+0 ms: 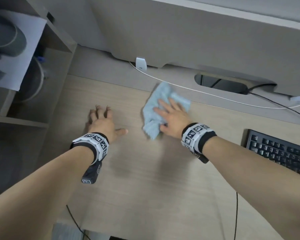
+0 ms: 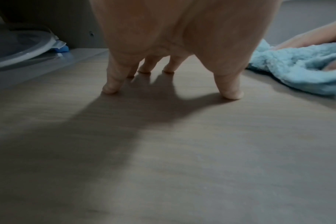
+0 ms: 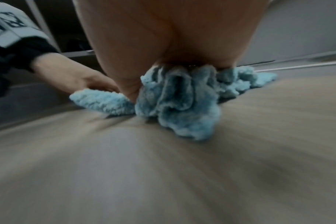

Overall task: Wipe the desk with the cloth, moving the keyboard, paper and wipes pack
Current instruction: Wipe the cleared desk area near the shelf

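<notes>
Head view: our right hand (image 1: 171,118) lies flat, fingers spread, pressing the cloth (image 1: 163,108) to the desk (image 1: 163,179); keyboard (image 1: 280,151) right of it. Left wrist: left hand (image 2: 173,37) fingertips (image 2: 109,89) splayed, touching desk, holding nothing. Right wrist: cloth bunched under our palm.

Cloth (image 1: 164,108) fluffy light-blue terry; desk (image 1: 145,179) matt pale wood-grain laminate; keyboard (image 1: 280,153) black plastic

fluffy light-blue terry cloth (image 1: 164,108): pale blue all over | wood-grain laminate desk (image 1: 145,170): light beige-brown, fine streaks | rectangular black keyboard (image 1: 280,151): black, pale key legends | wrist bands (image 1: 196,134): white with black square-code markings over black cuffs | thin cable (image 1: 180,86): white
</notes>
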Demonstrator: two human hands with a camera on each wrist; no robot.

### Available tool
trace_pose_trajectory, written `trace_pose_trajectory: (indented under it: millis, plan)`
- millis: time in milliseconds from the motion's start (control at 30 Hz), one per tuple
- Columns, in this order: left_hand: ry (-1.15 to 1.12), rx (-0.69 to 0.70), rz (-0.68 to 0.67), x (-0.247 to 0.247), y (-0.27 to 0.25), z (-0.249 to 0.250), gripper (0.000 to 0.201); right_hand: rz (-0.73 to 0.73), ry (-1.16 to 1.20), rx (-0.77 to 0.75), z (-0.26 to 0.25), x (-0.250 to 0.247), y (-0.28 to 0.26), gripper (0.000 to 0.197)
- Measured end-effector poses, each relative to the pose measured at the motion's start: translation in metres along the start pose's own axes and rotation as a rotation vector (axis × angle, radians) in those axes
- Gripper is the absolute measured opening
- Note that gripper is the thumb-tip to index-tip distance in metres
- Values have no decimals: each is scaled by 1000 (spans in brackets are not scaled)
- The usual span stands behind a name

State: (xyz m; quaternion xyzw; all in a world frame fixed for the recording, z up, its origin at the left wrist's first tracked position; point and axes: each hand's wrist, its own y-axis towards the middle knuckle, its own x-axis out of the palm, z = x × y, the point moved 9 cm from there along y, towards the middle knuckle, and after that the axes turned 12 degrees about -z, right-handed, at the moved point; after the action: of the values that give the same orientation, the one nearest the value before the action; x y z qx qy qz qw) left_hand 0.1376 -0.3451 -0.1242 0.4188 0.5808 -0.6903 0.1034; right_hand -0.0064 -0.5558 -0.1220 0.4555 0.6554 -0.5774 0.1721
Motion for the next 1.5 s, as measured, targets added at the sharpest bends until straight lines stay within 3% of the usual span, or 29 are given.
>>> trace_pose_trajectory:
  millis: [100,167,300,367,433,500,567,600,700,767,833,933,967,1067,1133,1167,1267,1300,1433,1500]
  plan:
    - [-3,4,-12,-1,-2,-1,119,78,155,297,42,-21,4,76]
    - [-7,19,-14,0,-2,3,118,76,137,358,28,-28,12,78]
    - [-36,83,-22,-2,-4,-1,110,-45,-69,-10,-78,-6,29,77]
    - [-91,155,7,-10,-6,-10,100,-75,-109,-103,-92,-1,36,75]
    - [-203,174,58,-23,-9,-31,90,-14,-72,-56,-78,-18,48,74]
    - [-275,129,108,-36,-10,-69,83,43,9,117,-61,-40,65,72]
    - [-266,70,139,-44,-9,-106,75,85,38,219,-76,-52,80,71]
    - [-253,35,146,-46,-9,-124,71,98,-9,163,-103,-52,90,72]
    - [-241,-13,128,-43,-12,-154,63,-30,-257,-282,-198,-19,98,74]
    - [-229,17,143,-40,-12,-161,63,-89,-383,-422,-211,-13,105,74]
    - [-227,54,177,-38,-10,-161,64,-19,-281,-293,-189,-45,130,74]
    - [-260,71,188,-34,-5,-164,67,105,-57,70,-155,-97,162,68]
    - [-267,80,178,-33,-4,-164,68,111,-77,85,-166,-98,168,67]
    - [-280,109,176,-31,-1,-167,73,3,-263,-258,-244,-69,173,74]
    - [-275,121,180,-31,0,-170,73,-52,-319,-380,-260,-62,181,76]
    - [-275,122,179,-31,1,-171,72,-26,-293,-348,-253,-75,193,75]
    - [-295,107,174,-30,-1,-172,71,84,-99,-52,-215,-110,212,71]
    - [-298,99,172,-29,-2,-172,71,93,-104,-47,-219,-108,211,70]
    - [-300,74,157,-27,-4,-171,75,-14,-272,-361,-263,-81,206,83]
    - [-295,69,153,-27,-3,-169,77,34,-173,-216,-240,-107,224,80]
